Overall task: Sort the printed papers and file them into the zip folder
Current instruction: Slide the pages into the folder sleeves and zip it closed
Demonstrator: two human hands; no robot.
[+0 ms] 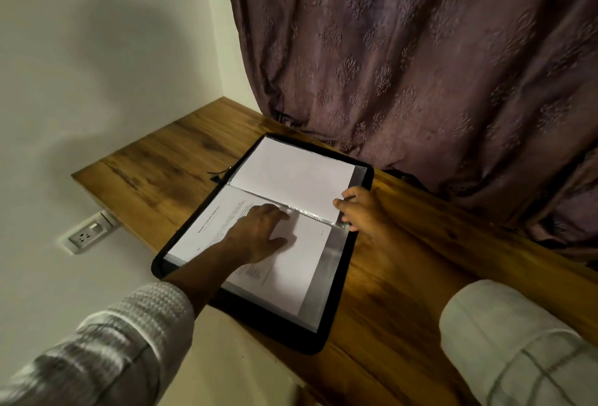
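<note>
Zip folder (pixel 275 331) is under both hands, lying open flat.

The left hand (pixel 259 234) rests palm down on the folder's near half, fingers straight and spread wide, gripping nothing. It presses on a printed paper (pixel 207 230), a white sheet with a dark heading and blocks of small text, too blurred to read.

The right hand (pixel 356 208) sits at the right end of the folder's centre fold. Its thumb lies on the corner of the blank sheet (pixel 291 172) that fills the folder's far half, and its fingers are curled at the edge. Whether they pinch anything cannot be told.

Both sheets lie in clear plastic sleeves (pixel 320 282), which show as a grey, glossy margin along the folder's right side and shine along the fold. The folder's cover is black with rounded corners, and a dark zip pull (pixel 220 174) hangs off the left end of the fold.

The folder lies on a wooden desk (pixel 161 162), its near corner overhanging the desk's front edge. A purple patterned curtain (pixel 420 65) hangs just behind the folder, and a white wall socket (pixel 87 235) is set to the folder's left, below the desk.
</note>
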